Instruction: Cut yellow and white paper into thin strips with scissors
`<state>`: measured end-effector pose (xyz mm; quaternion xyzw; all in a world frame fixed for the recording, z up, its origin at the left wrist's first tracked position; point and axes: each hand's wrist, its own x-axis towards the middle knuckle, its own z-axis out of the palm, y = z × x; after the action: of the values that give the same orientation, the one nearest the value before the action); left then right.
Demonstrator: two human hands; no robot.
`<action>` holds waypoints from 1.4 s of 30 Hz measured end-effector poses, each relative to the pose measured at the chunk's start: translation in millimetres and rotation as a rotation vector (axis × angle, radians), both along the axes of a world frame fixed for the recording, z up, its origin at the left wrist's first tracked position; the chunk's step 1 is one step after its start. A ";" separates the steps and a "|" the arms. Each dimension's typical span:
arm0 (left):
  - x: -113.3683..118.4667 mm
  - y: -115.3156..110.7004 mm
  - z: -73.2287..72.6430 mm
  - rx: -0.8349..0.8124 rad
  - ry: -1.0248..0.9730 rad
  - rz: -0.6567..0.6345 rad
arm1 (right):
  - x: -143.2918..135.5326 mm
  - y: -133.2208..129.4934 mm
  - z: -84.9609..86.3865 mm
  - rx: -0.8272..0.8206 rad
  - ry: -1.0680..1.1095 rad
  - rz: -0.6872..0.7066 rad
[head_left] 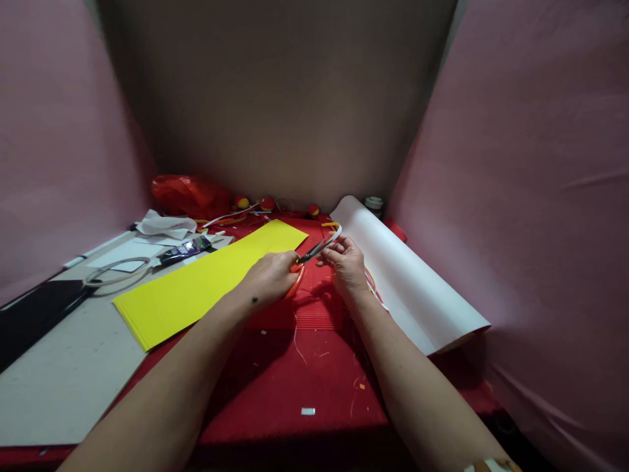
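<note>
My left hand (270, 277) grips the orange handles of a pair of scissors (314, 250), whose dark blades point up and right. Close to the blade tips, my right hand (348, 261) pinches a narrow white and orange strip (338, 229) that curls above the fingers. Whether the blades touch the strip I cannot tell. Beneath both hands lies a red corrugated sheet (319, 308). A long yellow corrugated sheet (206, 282) stretches out to the left, partly behind my left hand.
A large white paper roll (403, 275) lies at right. Grey board (59, 387) at left carries a dark tube (184, 250) and a pale hoop (118, 270). A red plastic bag (189, 193) and red-yellow balls (266, 204) line the back. Scraps dot the red cloth (275, 393).
</note>
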<state>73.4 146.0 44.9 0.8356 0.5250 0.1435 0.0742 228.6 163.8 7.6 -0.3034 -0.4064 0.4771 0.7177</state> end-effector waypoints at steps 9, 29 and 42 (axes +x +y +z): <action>9.1 -4.5 -8.1 0.046 0.214 0.097 | -0.3 0.1 -0.6 -0.029 0.063 0.022; 8.4 -6.3 -11.8 0.104 0.263 0.057 | -1.3 -3.0 0.8 -0.057 0.117 0.055; 5.4 -3.4 -12.1 0.101 0.262 0.014 | -0.3 -2.6 1.1 -0.077 0.118 0.066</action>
<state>78.8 142.6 32.8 0.8462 0.5281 0.0597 -0.0382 228.4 161.2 8.7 -0.2887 -0.3545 0.5328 0.7121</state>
